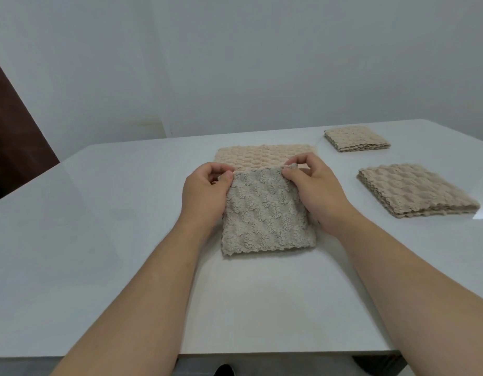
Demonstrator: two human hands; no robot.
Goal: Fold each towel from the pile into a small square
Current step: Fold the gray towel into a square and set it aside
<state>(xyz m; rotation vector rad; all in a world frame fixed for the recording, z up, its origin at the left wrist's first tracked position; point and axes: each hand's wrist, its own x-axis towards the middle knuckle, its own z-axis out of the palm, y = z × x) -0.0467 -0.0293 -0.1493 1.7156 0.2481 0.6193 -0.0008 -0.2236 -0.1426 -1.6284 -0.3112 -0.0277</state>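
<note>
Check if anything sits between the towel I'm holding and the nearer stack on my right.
Nothing visible: only bare table lies between the held towel and the nearer stack. Your right hand pinches that side's corner.

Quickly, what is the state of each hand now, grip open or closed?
Left hand: grip closed, pinches the far left corner of the grey towel.
Right hand: grip closed, pinches its far right corner.

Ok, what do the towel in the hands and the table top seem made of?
The grey-beige towel looks like plush microfibre or fleece: fuzzy pile, raised diagonal ridges, wavy hem; the exact fibre is unclear. The table top looks like a hard, glossy white slab: it carries soft reflections and a bright glare spot. Stone, glass or laminate, I cannot tell.
</note>
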